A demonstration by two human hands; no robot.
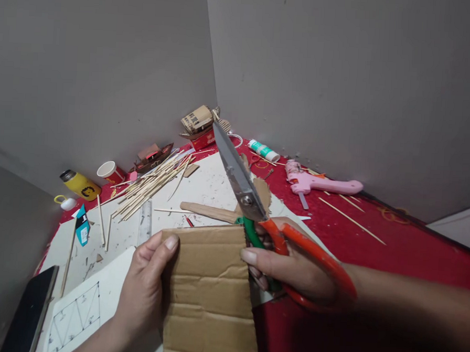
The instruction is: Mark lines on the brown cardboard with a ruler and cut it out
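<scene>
A creased brown piece of cardboard (209,295) is held up in front of me. My left hand (146,276) grips its left edge, thumb on the near face. My right hand (293,263) has the scissors (240,181) in it, one handle orange and the other green. Their blades point up and away, pressed together, above the cardboard's top right corner. The right thumb also rests at the cardboard's right edge; some right fingers are hidden behind it and the handles.
Wooden sticks (151,185) lie piled beyond the cardboard. A pink glue gun (321,184) rests on the red table covering (374,225) to the right. On the left are a yellow bottle (80,183), a paper cup (111,172), a phone (29,312) and a drawing (77,320). Grey walls enclose the table.
</scene>
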